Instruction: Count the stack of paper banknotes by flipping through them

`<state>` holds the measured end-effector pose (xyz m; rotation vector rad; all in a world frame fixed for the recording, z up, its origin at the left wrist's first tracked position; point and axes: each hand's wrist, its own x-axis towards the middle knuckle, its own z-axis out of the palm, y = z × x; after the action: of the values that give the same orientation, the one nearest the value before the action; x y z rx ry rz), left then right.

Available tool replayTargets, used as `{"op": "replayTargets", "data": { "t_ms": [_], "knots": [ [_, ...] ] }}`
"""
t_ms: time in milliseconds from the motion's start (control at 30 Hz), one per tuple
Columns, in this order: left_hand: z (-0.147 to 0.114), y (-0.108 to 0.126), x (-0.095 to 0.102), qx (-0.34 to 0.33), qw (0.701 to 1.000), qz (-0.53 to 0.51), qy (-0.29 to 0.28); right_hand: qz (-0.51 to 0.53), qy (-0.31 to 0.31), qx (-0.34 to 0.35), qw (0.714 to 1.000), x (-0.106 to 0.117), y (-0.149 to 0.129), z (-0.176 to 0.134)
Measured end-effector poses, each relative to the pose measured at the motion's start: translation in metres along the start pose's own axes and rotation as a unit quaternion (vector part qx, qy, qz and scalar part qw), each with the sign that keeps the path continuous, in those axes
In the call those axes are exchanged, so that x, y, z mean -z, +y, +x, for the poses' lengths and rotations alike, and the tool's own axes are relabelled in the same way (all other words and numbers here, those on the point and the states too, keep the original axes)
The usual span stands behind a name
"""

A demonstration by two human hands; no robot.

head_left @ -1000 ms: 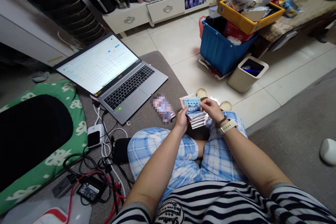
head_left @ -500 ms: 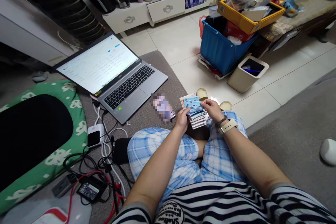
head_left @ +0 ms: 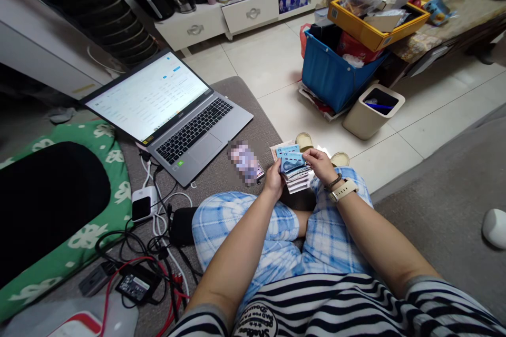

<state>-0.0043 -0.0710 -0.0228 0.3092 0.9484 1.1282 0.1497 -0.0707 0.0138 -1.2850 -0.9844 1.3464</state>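
The front blue banknote [head_left: 293,162] has slid lower, baring the edge of another blue note [head_left: 288,149].

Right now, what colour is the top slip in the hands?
The top slip is blue, best seen in the head view.

Right of centre, the left hand [head_left: 274,180] and right hand [head_left: 321,165] flank the banknotes [head_left: 293,163], leaving an approach from above. Plaid trouser legs [head_left: 336,231] hem them in from below. Toward the upper left, a pixelated object [head_left: 245,162] and then the laptop [head_left: 177,122], its screen raised, stand in the way; tangled cables [head_left: 157,245] clog the lower left. A passage runs over floor tiles [head_left: 269,60] at upper centre, bounded rightward by the blue bin [head_left: 326,73].
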Motion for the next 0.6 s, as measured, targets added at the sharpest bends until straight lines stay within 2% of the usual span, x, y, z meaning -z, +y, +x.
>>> {"op": "replayTargets", "data": {
  "t_ms": [600],
  "knots": [
    [-0.0007,0.0000,0.0000,-0.001,1.000,0.005,0.006,0.011,0.004,-0.002,1.000,-0.0004,0.0021,0.0014]
  ]
}}
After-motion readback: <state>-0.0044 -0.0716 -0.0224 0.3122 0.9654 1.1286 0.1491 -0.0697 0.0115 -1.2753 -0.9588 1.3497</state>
